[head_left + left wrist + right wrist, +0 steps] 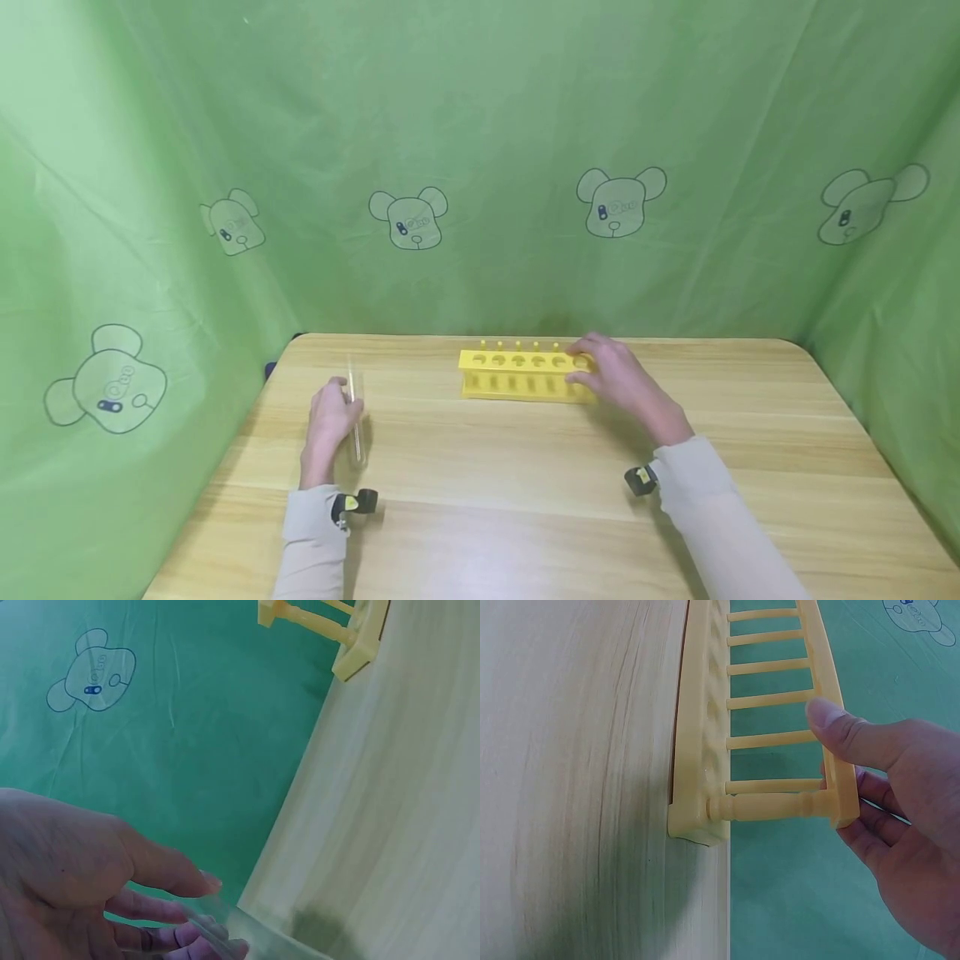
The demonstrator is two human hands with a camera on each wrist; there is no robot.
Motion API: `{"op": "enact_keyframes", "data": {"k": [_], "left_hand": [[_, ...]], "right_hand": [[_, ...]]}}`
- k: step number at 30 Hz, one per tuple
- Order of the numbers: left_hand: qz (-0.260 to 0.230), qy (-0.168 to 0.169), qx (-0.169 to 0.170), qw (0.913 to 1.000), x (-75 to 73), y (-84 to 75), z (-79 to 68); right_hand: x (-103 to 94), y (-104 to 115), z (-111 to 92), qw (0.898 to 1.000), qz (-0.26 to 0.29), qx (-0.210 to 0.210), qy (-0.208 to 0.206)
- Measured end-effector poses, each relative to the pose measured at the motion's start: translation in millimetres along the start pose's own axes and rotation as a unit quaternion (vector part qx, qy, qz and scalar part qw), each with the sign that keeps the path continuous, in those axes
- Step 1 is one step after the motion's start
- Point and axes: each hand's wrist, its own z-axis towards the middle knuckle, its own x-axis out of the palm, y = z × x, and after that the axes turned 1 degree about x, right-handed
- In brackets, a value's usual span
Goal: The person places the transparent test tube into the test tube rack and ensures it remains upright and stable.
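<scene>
A clear glass test tube (357, 446) is pinched between the thumb and fingers of my left hand (328, 419), over the left part of the table. Its rounded end points toward me; whether it touches the tabletop, I cannot tell. In the left wrist view only a blurred stretch of the tube (266, 939) shows beside the fingertips. My right hand (621, 377) grips the right end of a yellow test tube rack (525, 370). From the right wrist, the thumb lies on one side of the rack's upper plate (826, 667) and the fingers on the other. The rack stands upright.
The wooden table (480, 475) carries the rack near its back edge. Green curtains (510, 275) with printed bear heads close in the back and both sides. A small dark object (271, 369) shows at the table's left back corner.
</scene>
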Motion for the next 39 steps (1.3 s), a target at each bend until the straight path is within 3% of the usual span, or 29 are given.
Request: {"op": "enact_keyframes", "data": {"k": [24,39], "left_hand": [[-0.030,-0.086,0.059,0.9942,-8.1,-13.6,-2.4],[-0.080,-0.139,0.095,0.9825,-9.7,-17.3,-0.7]], "right_hand": [[-1.7,1.2,-1.2,1.000,0.002,0.003,-0.003],[-0.4,-0.7,0.9,1.000,0.001,0.002,-0.001]]}}
